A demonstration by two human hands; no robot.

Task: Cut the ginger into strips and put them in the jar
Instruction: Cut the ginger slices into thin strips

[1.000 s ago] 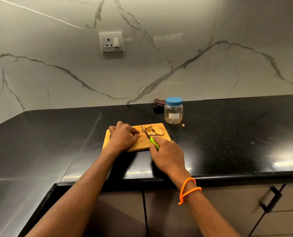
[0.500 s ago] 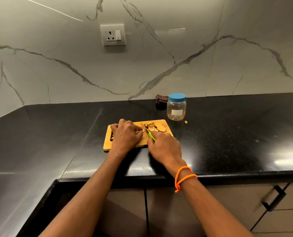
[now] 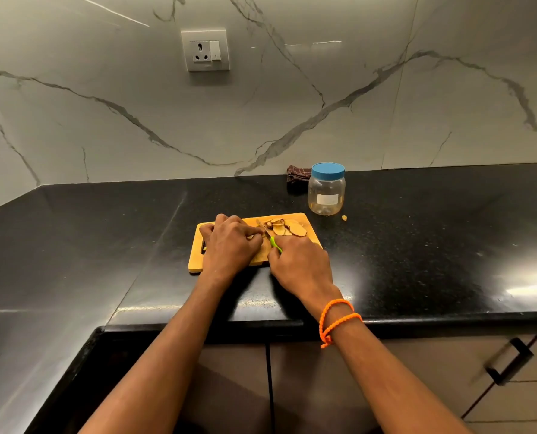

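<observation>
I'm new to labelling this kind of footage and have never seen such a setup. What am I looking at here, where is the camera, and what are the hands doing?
There is no machine: the camera sits on a person's head, looking forward and down at their two bare hands over a black kitchen counter. On it lies a wooden cutting board with ginger slices. The right hand, with an orange bracelet on its wrist, grips a green-handled knife. The left hand presses down on the board beside the blade; what it holds is hidden. Behind the board stands a clear jar with its blue lid on, next to a dark cloth.
</observation>
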